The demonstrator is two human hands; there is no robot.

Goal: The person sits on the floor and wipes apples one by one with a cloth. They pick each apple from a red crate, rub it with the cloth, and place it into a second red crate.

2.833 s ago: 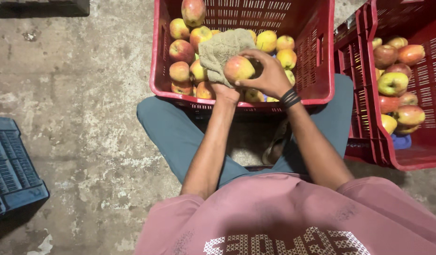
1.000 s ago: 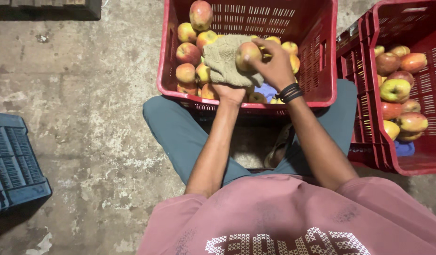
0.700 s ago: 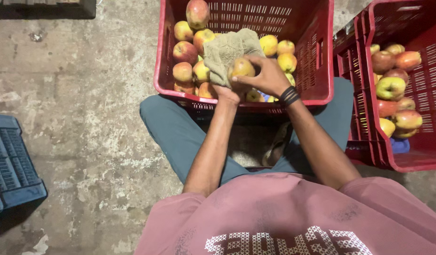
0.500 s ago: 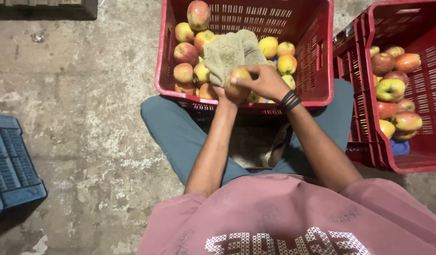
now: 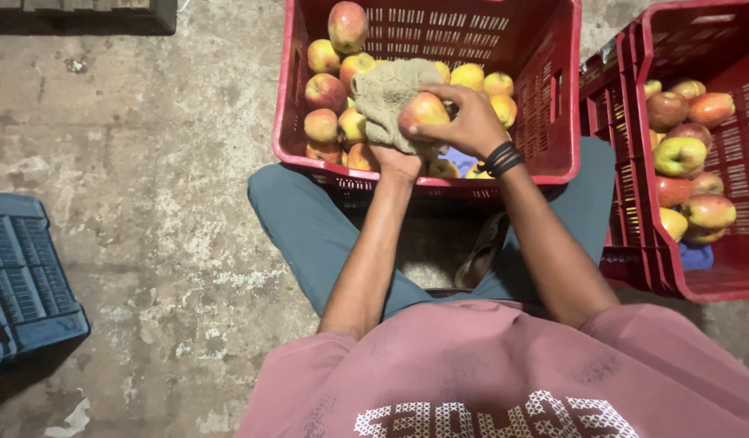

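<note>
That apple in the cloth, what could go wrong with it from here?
The apple is pinched by the right hand against the cloth on the left hand, above the crate. If the grip slips, it could drop onto the apples below and perhaps bruise. The loose cloth might also slide off.

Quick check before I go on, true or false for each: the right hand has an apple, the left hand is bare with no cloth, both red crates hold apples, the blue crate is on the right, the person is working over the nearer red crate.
1. The right hand holds an apple. True.
2. The left hand is bare, with no cloth. False: it holds an olive cloth against the apple.
3. Both red crates hold apples. True: the front crate and the side crate both do.
4. The blue crate is on the person's right. False: it sits on the left.
5. The hands work over the front crate. True.
</note>
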